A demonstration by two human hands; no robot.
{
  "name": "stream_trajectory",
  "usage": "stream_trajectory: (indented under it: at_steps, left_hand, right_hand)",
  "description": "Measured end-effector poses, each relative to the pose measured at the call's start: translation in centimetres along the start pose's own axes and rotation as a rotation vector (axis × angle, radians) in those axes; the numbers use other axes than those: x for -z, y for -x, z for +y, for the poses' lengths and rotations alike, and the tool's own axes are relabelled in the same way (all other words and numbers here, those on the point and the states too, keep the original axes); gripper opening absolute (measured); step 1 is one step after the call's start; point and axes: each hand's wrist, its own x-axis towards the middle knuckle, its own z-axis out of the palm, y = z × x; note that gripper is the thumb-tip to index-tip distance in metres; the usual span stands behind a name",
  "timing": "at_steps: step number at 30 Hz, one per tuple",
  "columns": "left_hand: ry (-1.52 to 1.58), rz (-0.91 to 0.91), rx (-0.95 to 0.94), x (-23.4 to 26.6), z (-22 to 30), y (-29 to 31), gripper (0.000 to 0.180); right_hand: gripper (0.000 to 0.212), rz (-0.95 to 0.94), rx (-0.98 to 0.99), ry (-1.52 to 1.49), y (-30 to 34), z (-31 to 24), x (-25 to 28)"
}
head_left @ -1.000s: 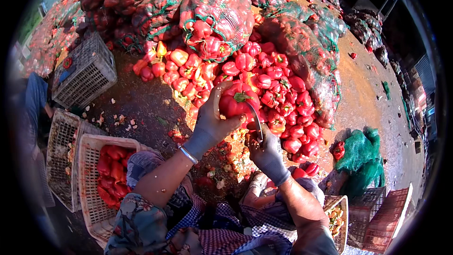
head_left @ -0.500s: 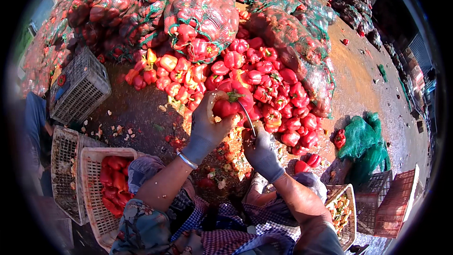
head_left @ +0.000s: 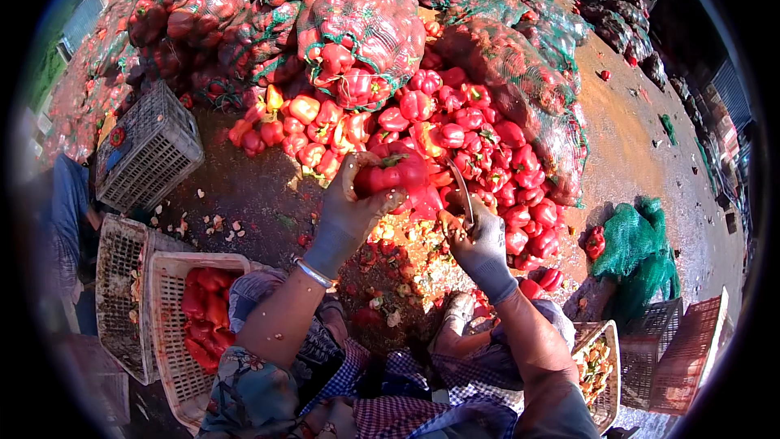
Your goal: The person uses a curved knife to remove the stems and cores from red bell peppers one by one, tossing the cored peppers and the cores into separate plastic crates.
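Note:
My left hand (head_left: 343, 215), in a grey glove with bare fingertips, is closed around a large red bell pepper (head_left: 400, 178). A bit of green stem shows on the pepper's top. To its right, my right hand (head_left: 483, 245), gloved the same way, grips a curved knife (head_left: 463, 183). Its thin blade points up and to the left, a little apart from the pepper's stem. Just beyond both hands lies a heap of red bell peppers (head_left: 470, 128). Cut scraps (head_left: 398, 252) cover the ground beneath my hands.
Mesh sacks full of peppers (head_left: 361, 28) stand behind the heap. At my left, a pale crate (head_left: 166, 309) holds red peppers (head_left: 207, 317); a grey crate (head_left: 150, 150) stands beyond. At my right are a crate of scraps (head_left: 595, 370), a reddish crate (head_left: 691, 349) and green netting (head_left: 630, 248).
The knife has moved away from the pepper's stem, to the right with my right hand. The pepper has turned in my left hand, and its stem looks shorter. The whole view has shifted slightly.

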Motion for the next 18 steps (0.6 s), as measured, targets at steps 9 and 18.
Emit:
stream_trajectory:
  at_steps: [9, 18]
  left_hand:
    - [-0.543, -0.176, -0.068, -0.9, -1.7, 1.2, 0.045]
    - [-0.424, -0.202, 0.071, -2.5, -0.8, 1.7, 0.042]
  right_hand:
    - [0.059, -0.214, 0.120, 0.097, -1.1, -1.0, 1.3]
    - [0.054, -0.095, 0.124, 0.137, -0.3, -0.3, 1.4]
